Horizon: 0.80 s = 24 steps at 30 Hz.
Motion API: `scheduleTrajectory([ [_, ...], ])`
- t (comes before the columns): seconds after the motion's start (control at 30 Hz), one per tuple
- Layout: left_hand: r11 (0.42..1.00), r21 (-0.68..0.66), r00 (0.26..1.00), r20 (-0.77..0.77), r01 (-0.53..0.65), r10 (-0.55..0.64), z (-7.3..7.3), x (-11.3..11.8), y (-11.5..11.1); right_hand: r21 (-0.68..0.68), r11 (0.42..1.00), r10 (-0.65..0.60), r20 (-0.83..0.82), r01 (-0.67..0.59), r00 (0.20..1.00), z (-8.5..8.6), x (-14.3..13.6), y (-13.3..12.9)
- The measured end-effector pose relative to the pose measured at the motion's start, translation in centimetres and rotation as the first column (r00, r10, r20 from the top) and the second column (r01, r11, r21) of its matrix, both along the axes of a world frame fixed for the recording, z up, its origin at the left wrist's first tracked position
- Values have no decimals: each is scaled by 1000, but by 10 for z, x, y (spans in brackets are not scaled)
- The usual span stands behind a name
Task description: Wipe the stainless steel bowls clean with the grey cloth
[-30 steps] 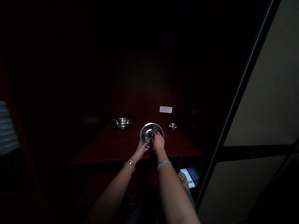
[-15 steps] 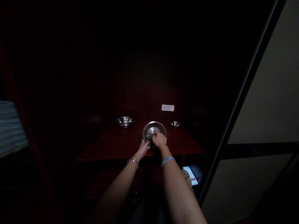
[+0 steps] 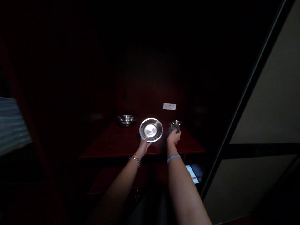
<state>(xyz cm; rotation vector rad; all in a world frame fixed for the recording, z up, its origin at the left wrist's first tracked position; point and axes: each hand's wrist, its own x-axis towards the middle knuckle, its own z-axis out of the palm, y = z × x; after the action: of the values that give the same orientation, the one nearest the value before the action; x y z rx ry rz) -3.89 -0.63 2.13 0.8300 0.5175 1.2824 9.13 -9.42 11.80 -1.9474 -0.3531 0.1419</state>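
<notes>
A round steel bowl is held up by its near rim in my left hand, its shiny inside facing me. To the right, my right hand is closed on a dark grey cloth, apart from the bowl. Just behind the cloth, a small steel bowl stands on the dark red shelf, partly hidden by it. Stacked steel bowls rest on the shelf at the left.
A white socket plate is on the back wall. Below the shelf at the right lies a lit phone. A pale sliding door panel stands at the right, and striped fabric is at the far left.
My right hand has moved right with the cloth, out of the held bowl. My left hand has tilted the bowl more towards me and shifted it slightly left.
</notes>
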Motion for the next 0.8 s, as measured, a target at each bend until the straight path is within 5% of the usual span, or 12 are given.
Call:
scheduleTrajectory([
  [0.17, 1000, -14, 1000, 18, -11, 11, -2, 1, 3, 73, 997, 16, -166, -4, 986, -7, 10, 0],
  [0.5, 1000, -14, 999, 39, -9, 10, 5, 0, -4, 78, 987, 130, 124, -140, 984, -12, -5, 12],
  [0.67, 999, 9, 998, 41, 43, -43, 9, 0, -8, -70, 945, 327, 240, -319, 914, -18, -6, 16],
  [0.8, 999, 4, 999, -6, 36, -36, 7, 1, -8, -202, 882, 459, 170, -425, 872, -21, -5, 19],
])
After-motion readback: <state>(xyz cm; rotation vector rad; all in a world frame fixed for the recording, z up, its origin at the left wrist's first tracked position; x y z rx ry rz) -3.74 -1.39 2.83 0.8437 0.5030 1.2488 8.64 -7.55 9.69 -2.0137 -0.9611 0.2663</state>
